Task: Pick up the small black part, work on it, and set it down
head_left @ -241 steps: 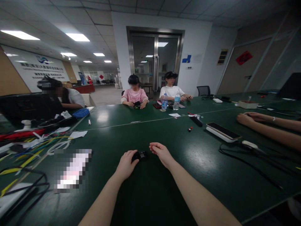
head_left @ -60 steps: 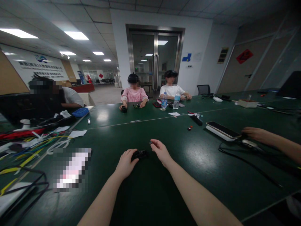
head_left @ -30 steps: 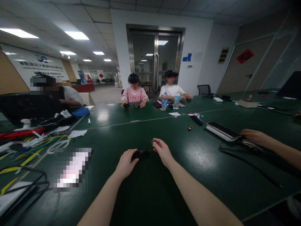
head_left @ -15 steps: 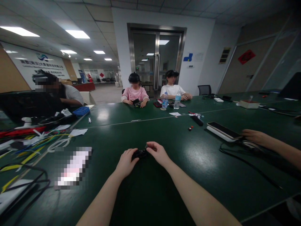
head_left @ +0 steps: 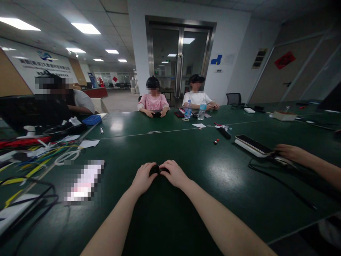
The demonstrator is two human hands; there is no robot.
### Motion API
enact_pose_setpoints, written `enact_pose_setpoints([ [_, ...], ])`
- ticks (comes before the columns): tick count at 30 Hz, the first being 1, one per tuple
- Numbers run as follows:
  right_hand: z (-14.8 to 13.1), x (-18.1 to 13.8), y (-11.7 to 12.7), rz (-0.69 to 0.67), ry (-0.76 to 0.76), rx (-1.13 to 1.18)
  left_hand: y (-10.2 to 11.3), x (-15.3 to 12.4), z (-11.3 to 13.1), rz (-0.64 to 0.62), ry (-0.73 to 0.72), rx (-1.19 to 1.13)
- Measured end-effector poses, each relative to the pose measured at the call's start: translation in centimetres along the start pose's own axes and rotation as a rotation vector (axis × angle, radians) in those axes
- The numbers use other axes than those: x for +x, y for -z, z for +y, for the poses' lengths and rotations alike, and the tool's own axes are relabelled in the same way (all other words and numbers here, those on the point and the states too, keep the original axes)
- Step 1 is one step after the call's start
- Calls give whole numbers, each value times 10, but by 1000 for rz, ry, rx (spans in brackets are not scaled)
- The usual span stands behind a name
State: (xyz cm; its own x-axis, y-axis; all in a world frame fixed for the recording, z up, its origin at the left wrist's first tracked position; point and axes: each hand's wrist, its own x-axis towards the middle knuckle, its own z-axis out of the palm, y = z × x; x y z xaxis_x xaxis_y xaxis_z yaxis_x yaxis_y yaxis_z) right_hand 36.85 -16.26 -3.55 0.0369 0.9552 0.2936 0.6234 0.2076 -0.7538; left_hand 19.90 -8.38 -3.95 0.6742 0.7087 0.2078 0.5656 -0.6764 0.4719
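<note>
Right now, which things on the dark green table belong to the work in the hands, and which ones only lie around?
In hand: small black part, held between left hand and right hand.
Lying about: dark smartphone on a white power strip, two clear water bottles, coloured cable bundle, blue plastic tray, small red-and-black piece.

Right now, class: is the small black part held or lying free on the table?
Held: left hand and right hand both close on the black part; whether it touches the table, cannot tell.
</note>
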Motion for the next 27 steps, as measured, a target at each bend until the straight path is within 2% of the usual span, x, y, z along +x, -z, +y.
enact_pose_setpoints([
  [12, -1, -2, 2, -14, 10, 3, 2, -2, 1, -4, 3, -12],
  [27, -5, -3, 3, -23, -27, -128, -3, 0, -7, 15, -32, 2],
])
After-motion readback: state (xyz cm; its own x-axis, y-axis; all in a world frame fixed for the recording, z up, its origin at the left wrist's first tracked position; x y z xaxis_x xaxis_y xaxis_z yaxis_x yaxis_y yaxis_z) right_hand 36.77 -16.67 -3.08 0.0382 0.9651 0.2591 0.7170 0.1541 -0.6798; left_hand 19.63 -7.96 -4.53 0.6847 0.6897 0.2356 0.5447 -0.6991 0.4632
